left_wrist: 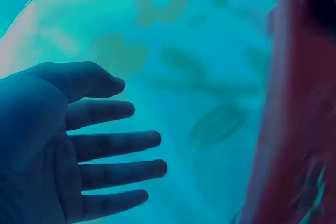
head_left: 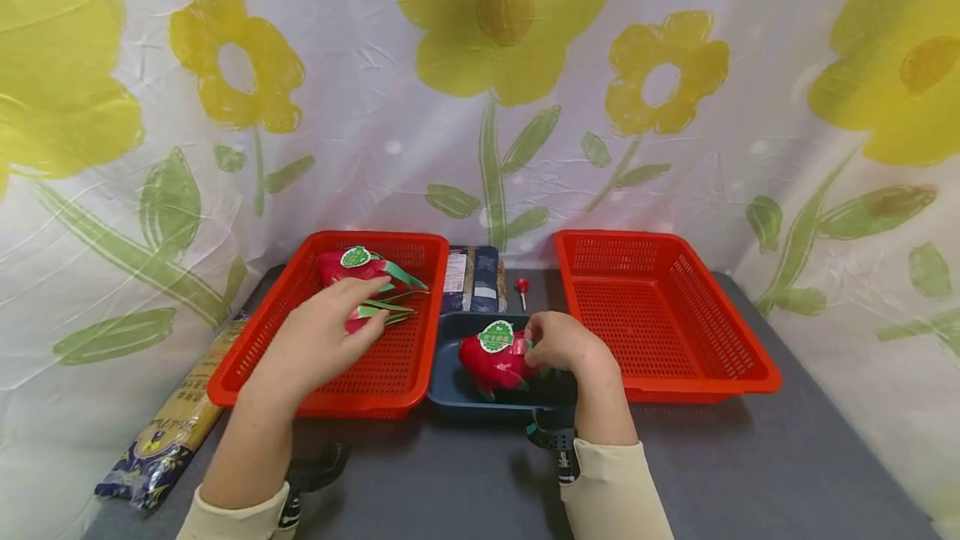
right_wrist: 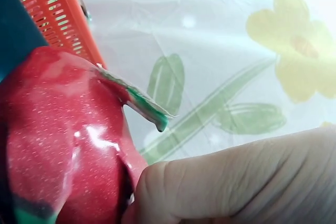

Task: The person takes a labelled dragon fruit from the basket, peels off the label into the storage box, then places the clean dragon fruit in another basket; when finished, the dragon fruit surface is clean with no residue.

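A red dragon fruit [head_left: 487, 367] with green-tipped scales and a white-and-green label is at the dark blue tray [head_left: 442, 394] in the middle. My right hand [head_left: 577, 348] pinches it at its right end. Close up in the right wrist view, the thumb [right_wrist: 210, 182] presses against the shiny red fruit [right_wrist: 63, 129]. Over the left red basket [head_left: 438, 315], my left hand [head_left: 318, 340] hovers with fingers apart, holding nothing. Two more dragon fruits lie in that basket, one labelled fruit [head_left: 337, 267] at the back and another [head_left: 356, 322] partly hidden behind the left hand.
To the right stands a second red basket [head_left: 750, 369]. Behind the tray lie dark packaged goods [head_left: 483, 282] and a red lollipop [head_left: 522, 285]. A long yellow-and-blue packet [head_left: 176, 427] lies along the left basket's outer side. Flower-printed cloth [head_left: 360, 148] hangs close around the table.
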The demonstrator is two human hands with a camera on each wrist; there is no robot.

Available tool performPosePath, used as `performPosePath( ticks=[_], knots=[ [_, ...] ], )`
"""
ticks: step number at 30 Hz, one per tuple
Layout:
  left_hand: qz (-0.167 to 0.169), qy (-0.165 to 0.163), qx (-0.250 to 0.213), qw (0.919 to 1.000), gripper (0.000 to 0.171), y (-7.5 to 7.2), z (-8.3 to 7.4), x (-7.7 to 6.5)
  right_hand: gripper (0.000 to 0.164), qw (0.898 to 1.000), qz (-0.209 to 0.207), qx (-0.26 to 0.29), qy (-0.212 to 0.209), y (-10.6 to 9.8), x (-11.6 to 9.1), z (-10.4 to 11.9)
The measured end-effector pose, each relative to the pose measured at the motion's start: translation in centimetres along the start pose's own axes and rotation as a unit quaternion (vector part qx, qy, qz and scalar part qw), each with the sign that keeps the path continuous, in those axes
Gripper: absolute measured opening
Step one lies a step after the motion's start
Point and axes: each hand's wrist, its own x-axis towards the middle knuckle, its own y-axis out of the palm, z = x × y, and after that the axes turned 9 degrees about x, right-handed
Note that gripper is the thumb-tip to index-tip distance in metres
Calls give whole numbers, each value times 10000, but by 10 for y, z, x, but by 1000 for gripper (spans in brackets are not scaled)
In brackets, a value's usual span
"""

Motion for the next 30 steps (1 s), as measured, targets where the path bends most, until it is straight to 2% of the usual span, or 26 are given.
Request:
performPosePath(
  ticks=[3, 6, 9, 12, 16, 19, 25, 30],
  knots=[
    [155, 194, -155, 9996, 55, 22, -24, 6, 30, 9999, 79, 80, 57, 1, -1, -1],
    [316, 361, -733, 9962, 57, 44, -45, 9, 28, 9999, 102, 111, 73, 1, -1, -1],
    [449, 359, -1414, 9883, 62, 64, -63, 9, 27, 9999, 106, 81, 84, 1, -2, 0],
    [510, 280, -1584, 9857, 69, 82, -77, 9, 26, 9999, 111, 82, 91, 0, -3, 1],
    [775, 106, -1233, 9893, 82, 101, -88, 9, 25, 9998, 107, 113, 92, -1, -4, 2],
    [955, 49, -852, 9918, 88, 109, -92, 8, 25, 9999, 97, 96, 90, -1, -4, 2],
    [945, 229, -118, 9952, 75, 114, -95, 8, 28, 10000, 22, -7, 29, -1, -3, 4],
    [791, 379, 321, 9956, 66, 116, -94, 8, 28, 9982, -75, -48, -598, 3, -3, 14]
  ],
)
